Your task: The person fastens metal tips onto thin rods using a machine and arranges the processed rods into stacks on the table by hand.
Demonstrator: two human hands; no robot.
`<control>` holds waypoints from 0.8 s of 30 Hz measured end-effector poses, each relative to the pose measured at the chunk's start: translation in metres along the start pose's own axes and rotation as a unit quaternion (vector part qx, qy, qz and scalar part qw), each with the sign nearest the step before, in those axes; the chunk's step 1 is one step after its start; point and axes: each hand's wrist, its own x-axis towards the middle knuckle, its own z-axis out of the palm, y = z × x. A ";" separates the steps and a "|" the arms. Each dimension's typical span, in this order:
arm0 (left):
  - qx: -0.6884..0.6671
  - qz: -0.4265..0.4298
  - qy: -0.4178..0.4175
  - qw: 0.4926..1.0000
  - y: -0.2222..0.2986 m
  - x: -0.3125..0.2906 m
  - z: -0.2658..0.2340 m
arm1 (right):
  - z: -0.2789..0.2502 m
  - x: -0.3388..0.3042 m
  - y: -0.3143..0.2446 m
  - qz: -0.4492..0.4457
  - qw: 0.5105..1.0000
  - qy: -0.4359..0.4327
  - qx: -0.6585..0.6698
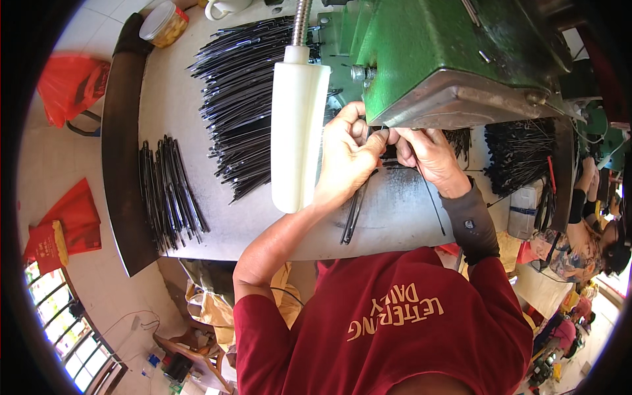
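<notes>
My left hand [352,148] is closed in a pinch under the front edge of a green machine [421,59]. A small dark piece seems to be between its finger and thumb, too hidden to name. Close beside it, my right hand [431,155] has its fingers curled on a thin black rod [431,194], which slants down toward the table's near edge. The fingertips of both hands almost meet, and the machine's housing partly covers them. Below my left hand, a few black metal strips [354,214] lie on the grey table [257,227].
A white lamp [299,131] hangs left of my left hand. Behind it lies a large pile of black strips [243,105], with a smaller bundle [171,191] at far left. More thin black rods [520,151] lie right. Another person [573,243] sits at the far right.
</notes>
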 end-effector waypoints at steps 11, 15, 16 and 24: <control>-0.069 -0.020 0.025 0.997 -0.008 0.000 0.005 | 0.010 -0.046 0.036 -0.001 0.984 -0.088 -0.154; -0.145 -0.050 0.007 0.988 -0.008 -0.002 -0.002 | 0.009 -0.045 0.031 0.025 0.985 -0.108 -0.129; -0.145 -0.049 0.006 0.988 -0.007 -0.003 -0.003 | 0.008 -0.045 0.029 0.031 0.985 -0.105 -0.137; -0.117 -0.032 0.022 0.992 -0.013 -0.004 0.002 | 0.011 -0.048 0.031 0.023 0.983 -0.106 -0.150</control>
